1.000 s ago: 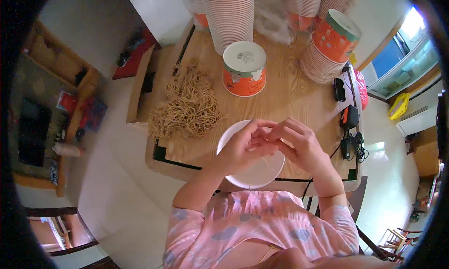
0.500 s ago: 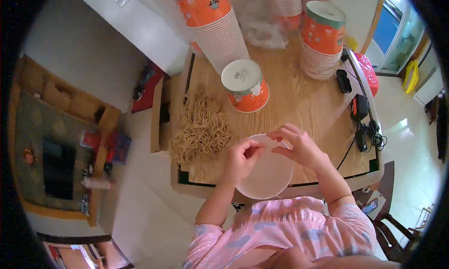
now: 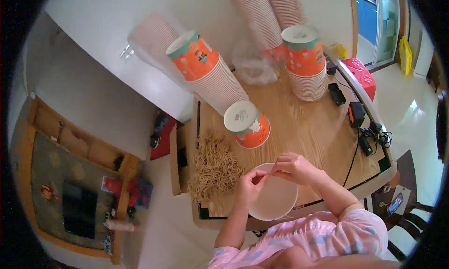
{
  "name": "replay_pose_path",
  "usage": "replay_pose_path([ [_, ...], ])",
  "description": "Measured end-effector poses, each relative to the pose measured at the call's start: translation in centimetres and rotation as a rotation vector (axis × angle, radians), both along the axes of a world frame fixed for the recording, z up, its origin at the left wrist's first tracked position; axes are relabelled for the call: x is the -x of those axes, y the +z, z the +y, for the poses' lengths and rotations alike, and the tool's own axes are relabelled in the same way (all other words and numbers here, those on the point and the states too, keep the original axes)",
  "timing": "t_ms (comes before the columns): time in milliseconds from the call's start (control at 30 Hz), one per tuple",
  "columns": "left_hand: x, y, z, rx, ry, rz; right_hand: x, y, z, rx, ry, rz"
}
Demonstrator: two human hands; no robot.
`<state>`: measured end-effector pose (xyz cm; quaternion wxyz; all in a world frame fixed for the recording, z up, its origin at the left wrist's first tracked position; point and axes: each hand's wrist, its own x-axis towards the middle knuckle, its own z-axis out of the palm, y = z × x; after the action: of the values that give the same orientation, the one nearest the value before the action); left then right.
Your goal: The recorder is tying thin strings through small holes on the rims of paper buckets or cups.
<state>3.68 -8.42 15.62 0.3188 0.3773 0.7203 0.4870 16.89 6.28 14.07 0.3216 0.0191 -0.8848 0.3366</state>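
An open paper tub (image 3: 277,201), white inside, rests against the table's near edge in front of me. At its far rim my left hand (image 3: 252,184) and my right hand (image 3: 295,169) meet, fingertips pinched together. What lies between them is too small to make out. A short bit of tan cord (image 3: 282,217) shows at the tub's near rim. Left of my left hand lies a tangled heap of tan cords (image 3: 214,170). Beyond my hands a single orange tub (image 3: 253,137) stands upside down, its white and green base up.
A tall leaning stack of tubs (image 3: 208,75) stands at the far left, a shorter upside-down stack (image 3: 306,65) at the far right. Between them sits crumpled clear plastic (image 3: 255,69). A black adapter (image 3: 356,114) and cables lie along the table's right side, near a red stool (image 3: 361,77).
My view has tilted, so everything sits lower in the picture. My hands, a little apart before, now touch at the fingertips, and the right fingers have closed.
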Motion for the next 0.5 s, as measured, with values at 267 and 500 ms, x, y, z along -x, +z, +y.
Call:
replay_pose_path([
  [267, 0.6, -1.3, -0.4, -0.112, 0.037, 0.167, 0.1, 0.9, -1.0, -0.007, -0.067, -0.050],
  [500, 0.3, 0.5, -0.3, -0.076, 0.034, 0.421, -0.3, 1.0, -1.9, 0.330, -0.327, -0.150],
])
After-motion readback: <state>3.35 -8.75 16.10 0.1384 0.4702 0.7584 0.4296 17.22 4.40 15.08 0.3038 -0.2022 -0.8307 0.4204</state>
